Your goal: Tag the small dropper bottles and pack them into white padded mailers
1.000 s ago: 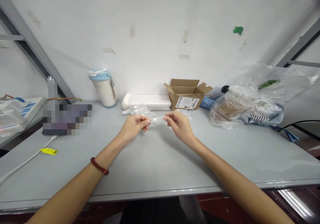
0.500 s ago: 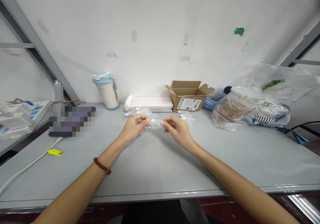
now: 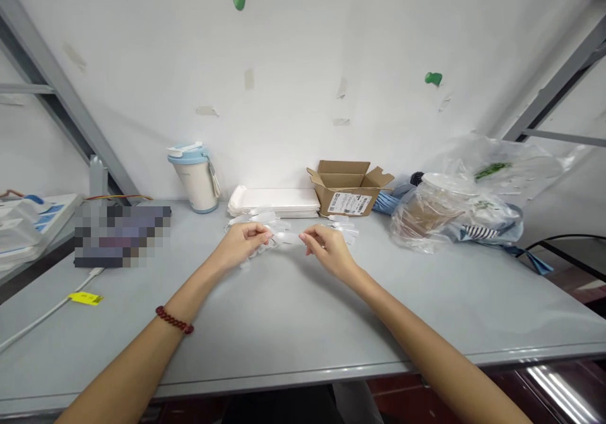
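Note:
My left hand [image 3: 245, 242] is closed in a pinch at the base of a small translucent white plastic piece [image 3: 284, 238] with a thin dark pin. To its right, my right hand [image 3: 326, 247] has thumb and forefinger pinched close to the piece's far end. Whether those fingertips touch it or hold something small, I cannot make out. Behind my left fingers lies a pile of similar translucent pieces [image 3: 258, 216], partly hidden by that hand. More such pieces [image 3: 348, 228] lie behind my right hand.
At the wall stand a flat white stack [image 3: 279, 200], an open cardboard box [image 3: 349, 202] and a blue-lidded cup [image 3: 194, 181]. Bagged items [image 3: 426, 216] sit to the right. On the left are a blurred dark device [image 3: 123, 235] and a white cable [image 3: 40, 315] with a yellow tag.
My right fingertips have drawn slightly apart from the translucent piece's end, which they gripped before. The left hand keeps its pinch. The whole view has shifted slightly to the right and up.

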`<state>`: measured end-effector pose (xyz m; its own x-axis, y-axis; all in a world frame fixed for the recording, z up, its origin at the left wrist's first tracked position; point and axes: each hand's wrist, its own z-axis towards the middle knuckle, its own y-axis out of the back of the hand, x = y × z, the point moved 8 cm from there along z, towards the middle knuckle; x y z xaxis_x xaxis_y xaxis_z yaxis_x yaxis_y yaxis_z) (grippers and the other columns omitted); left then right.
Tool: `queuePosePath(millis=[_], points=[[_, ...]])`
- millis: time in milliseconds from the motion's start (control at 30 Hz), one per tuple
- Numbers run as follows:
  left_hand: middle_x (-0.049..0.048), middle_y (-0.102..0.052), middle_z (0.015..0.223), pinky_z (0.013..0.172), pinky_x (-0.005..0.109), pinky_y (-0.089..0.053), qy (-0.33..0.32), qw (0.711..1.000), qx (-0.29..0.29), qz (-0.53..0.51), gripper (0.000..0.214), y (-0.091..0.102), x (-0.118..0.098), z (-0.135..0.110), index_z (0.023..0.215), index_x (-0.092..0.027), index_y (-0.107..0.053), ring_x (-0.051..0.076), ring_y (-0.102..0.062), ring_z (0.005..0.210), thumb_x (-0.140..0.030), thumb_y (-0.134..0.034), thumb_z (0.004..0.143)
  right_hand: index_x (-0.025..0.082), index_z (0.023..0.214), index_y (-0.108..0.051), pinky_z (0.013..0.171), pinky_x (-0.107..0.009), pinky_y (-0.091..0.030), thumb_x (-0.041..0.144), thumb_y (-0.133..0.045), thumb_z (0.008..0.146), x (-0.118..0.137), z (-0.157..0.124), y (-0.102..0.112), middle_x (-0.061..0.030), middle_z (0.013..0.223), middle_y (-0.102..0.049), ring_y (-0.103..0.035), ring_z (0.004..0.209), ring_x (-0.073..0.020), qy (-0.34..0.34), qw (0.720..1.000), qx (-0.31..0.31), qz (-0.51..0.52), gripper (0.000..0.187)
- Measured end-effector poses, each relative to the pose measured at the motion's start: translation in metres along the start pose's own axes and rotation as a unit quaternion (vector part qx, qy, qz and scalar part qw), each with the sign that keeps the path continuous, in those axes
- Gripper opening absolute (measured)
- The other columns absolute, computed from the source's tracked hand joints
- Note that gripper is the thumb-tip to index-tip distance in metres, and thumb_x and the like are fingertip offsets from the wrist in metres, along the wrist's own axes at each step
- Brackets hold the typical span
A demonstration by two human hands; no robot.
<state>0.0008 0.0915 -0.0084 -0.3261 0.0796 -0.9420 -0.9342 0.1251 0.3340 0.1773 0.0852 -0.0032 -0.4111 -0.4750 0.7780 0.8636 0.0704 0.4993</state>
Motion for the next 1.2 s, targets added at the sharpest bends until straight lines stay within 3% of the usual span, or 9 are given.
queuePosePath(millis=[200,400,533,700,967,1200], points=[[-0.0015,-0.057,0.057,0.048,0.023,-0.034,-0.014,0.994,-0.103,0.024,0.026,0.027,0.001,0.003,0.065,-0.016,-0.062,0.009,-0.043,0.047,-0.042,-0.064,0.065,0.017,0.077,-0.058,0.057,-0.024,-0.039,0.038,-0.046,0.09,0.006,-0.001,0.002,-0.0006,0.065,-0.058,-0.052,0.056,-0.0108,0.052,0.996,-0.011,-0.073,0.027],[0.0064,-0.067,0.074,0.067,0.03,-0.045,-0.043,0.975,-0.189,0.108,0.024,0.043,0.003,0.003,0.075,-0.016,-0.064,0.02,-0.06,0.071,-0.038,-0.057,0.07,0.017,0.075,-0.058,0.057,-0.024,-0.035,0.034,-0.044,0.091,0.01,0.0,0.005,-0.0022,0.067,-0.059,-0.049,0.058,-0.0115,0.108,0.98,0.002,-0.165,0.027],[0.0049,-0.067,0.073,0.069,0.031,-0.044,-0.048,0.951,-0.205,0.226,0.025,0.042,0.0,0.002,0.075,-0.017,-0.064,0.02,-0.06,0.071,-0.039,-0.051,0.073,0.017,0.076,-0.058,0.059,-0.024,-0.035,0.027,-0.046,0.09,-0.003,0.009,0.027,-0.0029,0.068,-0.06,-0.05,0.06,-0.0128,0.103,0.97,-0.035,-0.216,0.022],[0.0033,-0.067,0.072,0.069,0.03,-0.043,-0.054,0.932,-0.194,0.302,0.028,0.039,0.001,0.005,0.076,-0.02,-0.064,0.02,-0.058,0.07,-0.041,-0.046,0.075,0.017,0.078,-0.06,0.063,-0.025,-0.037,0.021,-0.047,0.089,-0.025,0.02,0.055,-0.0041,0.073,-0.064,-0.055,0.065,-0.0146,0.045,0.959,-0.069,-0.271,0.017],[0.0051,-0.066,0.074,0.07,0.036,-0.044,-0.043,0.927,-0.21,0.309,0.024,0.046,0.006,0.006,0.079,-0.026,-0.058,0.026,-0.061,0.073,-0.046,-0.046,0.073,0.016,0.095,-0.064,0.072,-0.024,-0.041,0.014,-0.051,0.086,-0.043,0.023,0.068,-0.0088,0.096,-0.066,-0.06,0.086,-0.0166,-0.03,0.926,-0.019,-0.375,0.016],[0.0056,-0.065,0.078,0.072,0.033,-0.045,-0.079,0.925,-0.22,0.298,0.028,0.038,-0.002,0.002,0.091,-0.02,-0.059,0.022,-0.06,0.073,-0.039,-0.045,0.075,0.013,0.109,-0.063,0.086,-0.031,-0.042,0.011,-0.051,0.085,-0.071,0.023,0.078,-0.0144,0.105,-0.062,-0.057,0.099,-0.0218,-0.031,0.933,-0.024,-0.358,0.027]])
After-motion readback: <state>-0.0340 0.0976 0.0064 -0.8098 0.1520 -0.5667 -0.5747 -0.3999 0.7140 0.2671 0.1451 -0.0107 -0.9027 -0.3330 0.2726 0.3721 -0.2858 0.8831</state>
